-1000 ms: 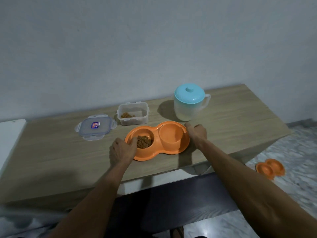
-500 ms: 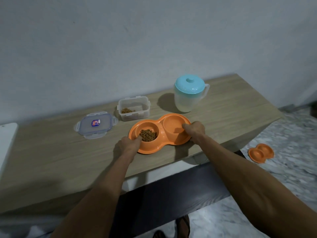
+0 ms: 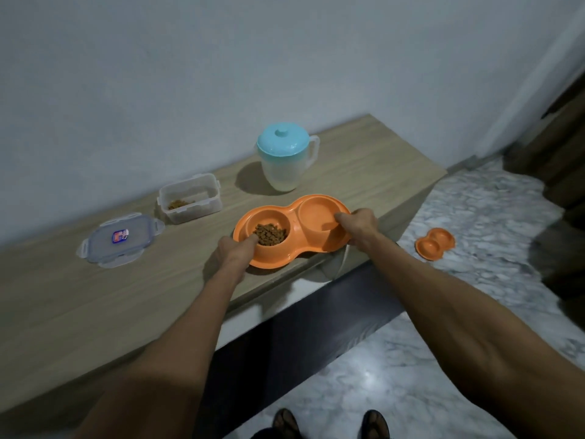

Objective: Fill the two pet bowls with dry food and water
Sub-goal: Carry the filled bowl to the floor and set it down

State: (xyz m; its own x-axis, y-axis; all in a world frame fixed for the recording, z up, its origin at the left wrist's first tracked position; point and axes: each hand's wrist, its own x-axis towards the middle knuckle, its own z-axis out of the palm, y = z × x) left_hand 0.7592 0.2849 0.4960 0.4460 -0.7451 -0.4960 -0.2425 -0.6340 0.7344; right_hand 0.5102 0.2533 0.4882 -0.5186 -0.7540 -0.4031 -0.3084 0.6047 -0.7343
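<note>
An orange double pet bowl [image 3: 296, 223] sits at the front edge of the wooden table [image 3: 95, 296], its right end past the edge. Its left cup holds brown dry food [image 3: 270, 234]; whether its right cup [image 3: 316, 212] holds water I cannot tell. My left hand [image 3: 235, 251] grips the bowl's left rim, thumb inside. My right hand [image 3: 357, 224] grips the right rim. Behind stand a translucent jug with a blue lid [image 3: 285, 156] and an open clear food container [image 3: 189, 198] with a little dry food.
The container's lid [image 3: 122, 239] lies flat on the table to the left. A second orange double bowl [image 3: 435, 243] rests on the marble floor to the right. A dark cabinet front is below the table edge. My feet show at the bottom.
Both hands have drawn the orange bowl toward the table's front right edge, so it now overhangs. My view has swung to the right, showing more floor.
</note>
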